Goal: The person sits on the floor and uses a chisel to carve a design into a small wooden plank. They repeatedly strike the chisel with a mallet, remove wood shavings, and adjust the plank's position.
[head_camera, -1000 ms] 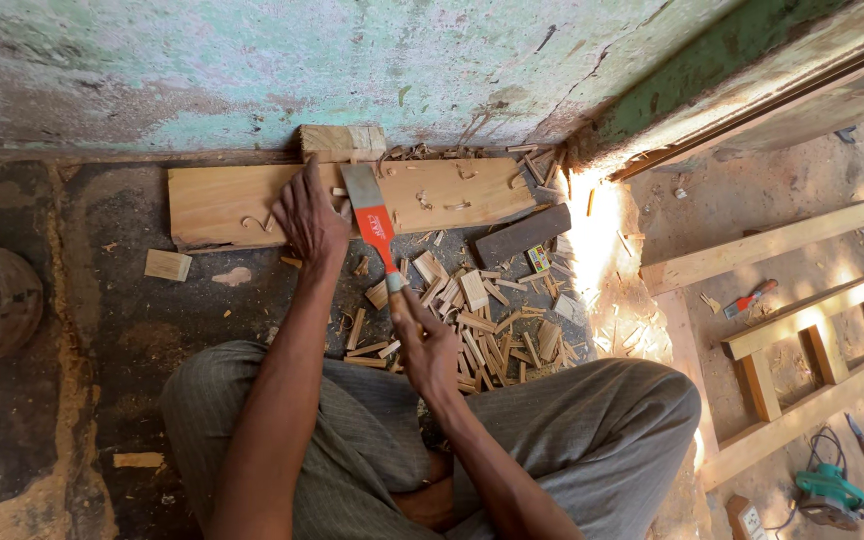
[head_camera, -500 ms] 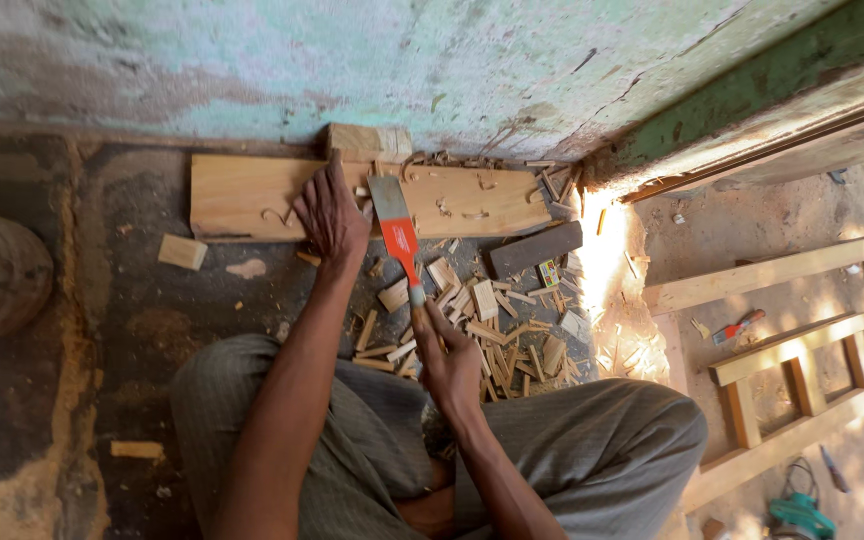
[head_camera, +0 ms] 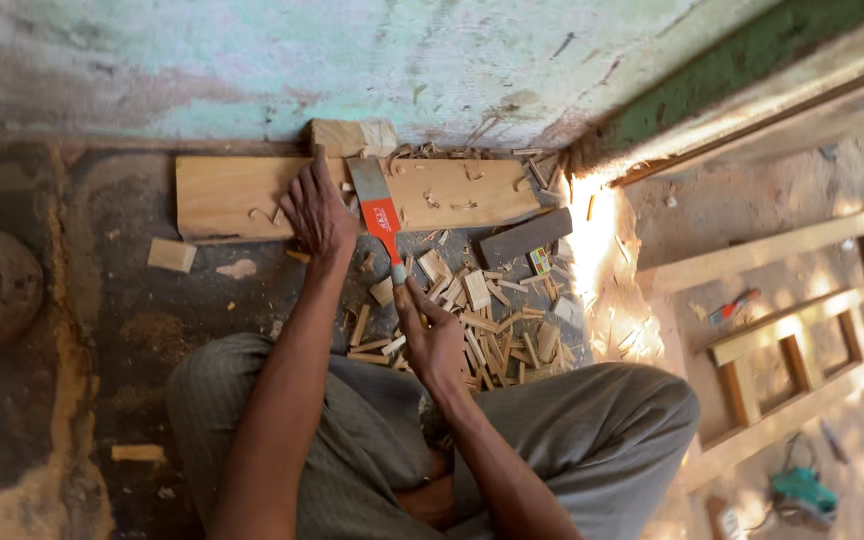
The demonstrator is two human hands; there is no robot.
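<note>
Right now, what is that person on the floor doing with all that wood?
A person sits on the floor by a wall with a wooden board lying in front of them. The left hand presses flat on the board. The right hand grips the handle of a chopping tool with a red and grey blade, whose blade lies over the board. Lots of small wood chips are piled between the board and the knees. A wooden frame lies on the ground off to the right.

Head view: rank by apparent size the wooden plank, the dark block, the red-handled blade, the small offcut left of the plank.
1. wooden plank
2. red-handled blade
3. dark block, close to the blade, unsure
4. small offcut
</note>
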